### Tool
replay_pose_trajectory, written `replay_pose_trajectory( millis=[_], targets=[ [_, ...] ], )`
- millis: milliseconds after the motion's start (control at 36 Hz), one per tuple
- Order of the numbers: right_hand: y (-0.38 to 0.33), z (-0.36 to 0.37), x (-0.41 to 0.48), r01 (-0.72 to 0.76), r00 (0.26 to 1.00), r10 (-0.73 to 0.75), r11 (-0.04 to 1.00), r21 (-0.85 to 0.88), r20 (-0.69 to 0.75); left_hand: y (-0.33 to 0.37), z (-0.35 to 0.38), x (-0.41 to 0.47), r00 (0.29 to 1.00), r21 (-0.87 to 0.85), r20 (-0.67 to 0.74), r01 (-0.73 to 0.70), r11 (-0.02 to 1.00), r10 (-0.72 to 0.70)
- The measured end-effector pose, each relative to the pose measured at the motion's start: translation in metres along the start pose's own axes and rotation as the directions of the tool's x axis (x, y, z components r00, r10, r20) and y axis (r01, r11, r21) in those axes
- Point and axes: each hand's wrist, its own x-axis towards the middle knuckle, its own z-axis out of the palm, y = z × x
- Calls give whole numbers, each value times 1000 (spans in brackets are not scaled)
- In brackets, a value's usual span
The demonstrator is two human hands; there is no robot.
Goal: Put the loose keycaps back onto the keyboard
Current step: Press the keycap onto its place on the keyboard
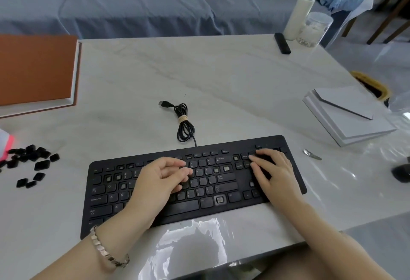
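Keyboard lies on the worktop; loose keycaps sit apart at its left. Right hand, fingers extended, presses the navigation keys, likely seating a cap. Left hand curls over mid-keyboard; contents indeterminable.

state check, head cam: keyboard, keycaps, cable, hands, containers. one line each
keyboard: flat on table, several sockets bare
loose keycaps: scattered on table left of keyboard, untouched
USB cable: bundled with a band, plug free
left hand: fingers curled over middle keys; any held keycap hidden
right hand: fingers straight, resting on right key block
white bottle: upright, capped
clear jar: upright, lid on
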Motion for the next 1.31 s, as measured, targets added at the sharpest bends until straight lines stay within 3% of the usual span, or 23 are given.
replay_pose_trajectory(
  millis=[139,306,556,722,917,1083,1306],
  targets=[
    [14,-2,18,-157,987,158,987,-46,31,-1,10,10,1000,96,11,-9,995,8],
    [25,-3,26,-221,974,224,973,-71,31,-1,29,19,993,272,22,-122,955,120],
    [25,-3,25,-208,972,217,973,-102,89,1,57,34,957,490,87,-283,825,277],
    [24,-3,24,-218,971,226,971,-101,74,4,76,42,931,502,136,-360,787,340],
    [25,-2,23,-230,970,237,967,-105,56,0,87,53,864,614,271,-495,615,425],
    [25,-2,23,-233,970,240,966,-110,48,-11,89,57,756,650,404,-633,421,514],
    [25,-1,23,-235,971,238,968,-94,27,-15,92,64,700,622,475,-696,359,533]
  ],
)
